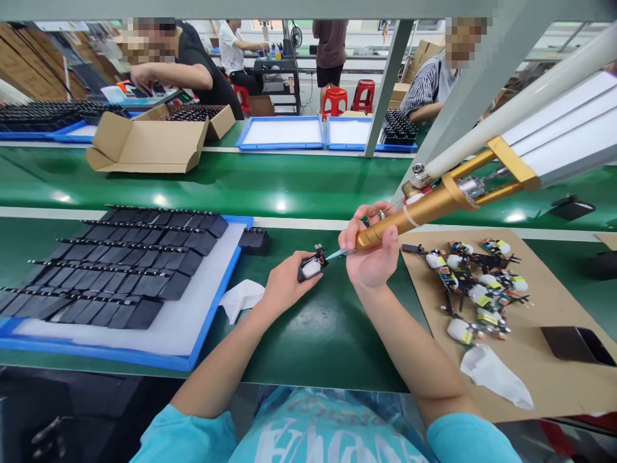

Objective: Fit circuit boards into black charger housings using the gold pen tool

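Observation:
Pinched in my left hand (284, 283) is a small black device (312, 267) with a white part on its side and thin prongs on top. My right hand (370, 265) is wrapped around the front of a gold-coloured dispensing gun (414, 212), which slopes down from the upper right. Its pale blue nozzle (335, 254) points left, with the tip at the device; whether they touch I cannot tell. Just left of my left hand lies a crumpled white tissue (242, 298). A black block-shaped unit (254, 241) stands beyond it, beside the tray.
A blue-rimmed tray (205, 321) with rows of black units stands at left. On the cardboard sheet (419, 283) at right are several small assemblies (479, 292), a tissue (496, 376) and a dark phone (576, 345). Behind the green belt (270, 183) sits an open carton (149, 145); co-workers sit beyond.

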The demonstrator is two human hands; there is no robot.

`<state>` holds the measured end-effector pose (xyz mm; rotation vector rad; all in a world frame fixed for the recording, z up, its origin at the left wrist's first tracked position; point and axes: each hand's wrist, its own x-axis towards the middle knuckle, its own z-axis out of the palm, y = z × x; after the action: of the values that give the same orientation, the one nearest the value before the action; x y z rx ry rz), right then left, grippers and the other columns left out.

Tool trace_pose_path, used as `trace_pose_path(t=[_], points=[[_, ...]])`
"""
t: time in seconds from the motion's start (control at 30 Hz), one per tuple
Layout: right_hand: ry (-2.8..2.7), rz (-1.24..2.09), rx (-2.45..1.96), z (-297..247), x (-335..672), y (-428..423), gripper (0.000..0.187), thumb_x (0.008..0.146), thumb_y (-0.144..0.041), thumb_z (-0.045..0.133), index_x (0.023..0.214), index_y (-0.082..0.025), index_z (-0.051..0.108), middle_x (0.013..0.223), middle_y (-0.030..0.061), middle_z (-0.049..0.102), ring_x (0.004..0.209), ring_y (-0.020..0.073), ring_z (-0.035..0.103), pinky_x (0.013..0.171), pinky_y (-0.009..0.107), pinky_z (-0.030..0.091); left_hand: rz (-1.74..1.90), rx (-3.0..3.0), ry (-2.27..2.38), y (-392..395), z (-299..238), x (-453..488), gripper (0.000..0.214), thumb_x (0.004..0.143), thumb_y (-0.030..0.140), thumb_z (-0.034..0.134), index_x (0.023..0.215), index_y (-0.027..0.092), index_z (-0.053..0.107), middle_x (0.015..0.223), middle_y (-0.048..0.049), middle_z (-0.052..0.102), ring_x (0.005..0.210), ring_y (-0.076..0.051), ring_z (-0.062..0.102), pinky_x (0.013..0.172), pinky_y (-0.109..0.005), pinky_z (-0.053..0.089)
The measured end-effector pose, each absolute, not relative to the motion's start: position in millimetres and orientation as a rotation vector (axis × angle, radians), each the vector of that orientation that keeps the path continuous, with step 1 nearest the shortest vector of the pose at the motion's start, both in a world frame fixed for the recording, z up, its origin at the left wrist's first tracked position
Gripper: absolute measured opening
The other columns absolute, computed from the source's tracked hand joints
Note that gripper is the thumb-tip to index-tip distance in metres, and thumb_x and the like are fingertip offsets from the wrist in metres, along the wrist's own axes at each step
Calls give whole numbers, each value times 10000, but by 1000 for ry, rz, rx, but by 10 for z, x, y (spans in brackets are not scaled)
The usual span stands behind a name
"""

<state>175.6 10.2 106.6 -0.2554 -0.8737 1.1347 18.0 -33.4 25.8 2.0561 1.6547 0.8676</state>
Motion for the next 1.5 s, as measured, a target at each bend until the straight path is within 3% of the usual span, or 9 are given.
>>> trace_pose_path(t=[0.27, 0.5, 1.0, 1.17, 1.5], points=[[-883, 1144, -203, 1077, 1729, 51, 329, 812, -510, 580, 1028, -279, 487, 887, -33, 544, 450, 50, 479, 341, 201, 396, 1218, 2039, 1595, -401, 393, 207, 297, 767, 311, 702, 1020, 209, 582, 912, -13, 656, 742, -148, 592, 654, -255, 461], [-890, 1105, -259, 1102, 1740, 27, 284, 834, -507, 548, 881, -249, 438, 874, -35, 526, 442, 44, 470, 344, 198, 394, 1232, 2039, 1584, -431, 409, 238, 300, 764, 307, 701, 1025, 211, 588, 918, -16, 655, 757, -151, 597, 676, -264, 470], [-876, 1159, -289, 1148, 1694, -38, 412, 797, -628, 471, 1049, -303, 460, 892, -20, 503, 454, 60, 448, 358, 231, 380, 1058, 1916, 1637, -433, 381, 346, 361, 743, 303, 678, 1070, 211, 556, 907, -7, 666, 678, -135, 595, 640, -261, 488], [-861, 1201, -252, 1170, 1668, -90, 412, 787, -611, 507, 1042, -292, 462, 918, -15, 509, 467, 58, 467, 366, 231, 384, 1125, 1984, 1543, -454, 390, 397, 353, 774, 321, 681, 1092, 214, 569, 965, -24, 681, 756, -148, 631, 658, -257, 507], [-918, 1222, -189, 1177, 1639, -209, 348, 823, -594, 508, 881, -257, 439, 927, -18, 499, 472, 53, 480, 375, 230, 394, 1265, 2034, 1470, -504, 376, 420, 369, 785, 436, 679, 1064, 212, 587, 952, -44, 705, 763, -166, 652, 684, -288, 530]])
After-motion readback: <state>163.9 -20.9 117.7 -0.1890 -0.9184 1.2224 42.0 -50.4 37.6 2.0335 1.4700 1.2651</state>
